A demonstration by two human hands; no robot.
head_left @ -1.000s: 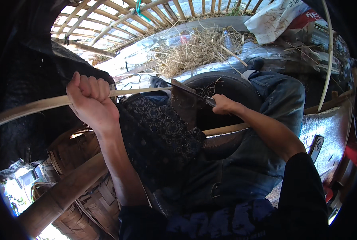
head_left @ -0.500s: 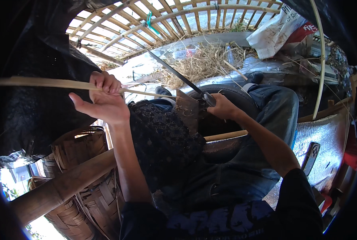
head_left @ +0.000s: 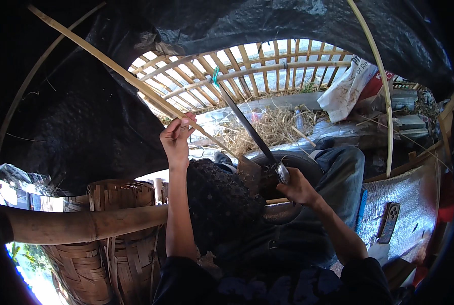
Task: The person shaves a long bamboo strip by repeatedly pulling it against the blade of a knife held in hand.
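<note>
My left hand [head_left: 176,140] pinches a long pale bamboo strip [head_left: 110,63] between thumb and fingers. The strip slants from the upper left down past the hand, its lower end near a brown flat piece [head_left: 249,171] by my left knee. In my closed right hand [head_left: 298,187] is the handle of a long knife [head_left: 248,127]; its dark narrow blade points up and away to the left. The blade and the strip appear apart. A dark patterned cloth [head_left: 219,195] covers my left thigh.
A black tyre [head_left: 316,170] lies between my legs. Woven baskets [head_left: 128,259] stand at the left behind a thick bamboo pole [head_left: 84,223]. Black sheeting [head_left: 74,127] hangs around. Ahead are dry shavings [head_left: 273,127], a bamboo lattice [head_left: 247,66] and a white sack [head_left: 346,89]. A phone [head_left: 389,222] lies right.
The bamboo strip has swung from nearly level to a steep slant, its far end up. My left fingers have closed into a pinch. My view has shifted, showing more sheeting overhead.
</note>
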